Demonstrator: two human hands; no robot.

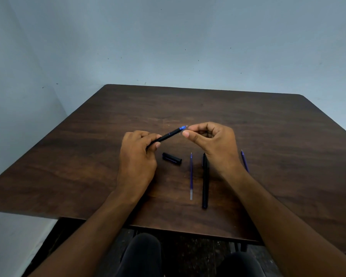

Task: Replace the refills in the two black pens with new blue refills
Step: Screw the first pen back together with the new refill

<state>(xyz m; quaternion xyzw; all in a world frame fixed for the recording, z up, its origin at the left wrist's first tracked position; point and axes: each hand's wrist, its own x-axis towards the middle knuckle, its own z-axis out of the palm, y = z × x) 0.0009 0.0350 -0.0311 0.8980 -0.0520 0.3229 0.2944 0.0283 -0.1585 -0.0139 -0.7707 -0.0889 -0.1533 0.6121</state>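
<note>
— So, where are your hands right now?

— Your left hand [137,154] grips the uncapped black pen [165,137] by its lower barrel, fingers curled round it, and holds it above the table [88,156] with the blue tip slanting up and to your right. Your right hand [212,140] is raised just beside that tip, its fingers curled, the thumb and forefinger close together at the point of the pen. Whether they actually pinch the tip or only hover next to it, you cannot tell from the head view.

— And the rest of your things?

— The pen cap [171,158] lies on the table just below the held pen, between your two hands. To its right a blue refill [191,175] lies roughly lengthwise toward you, with its pale end nearest you. Just beside that, the second black pen [205,182] lies parallel to it, its far end tucked under your right hand. A second blue refill [244,160] lies on the far side of your right wrist, partly hidden by it.

— Anything else in view?

— Your dark-clad knees [142,254] show below the table's near edge, and a pale blue wall [168,41] stands behind it.
</note>
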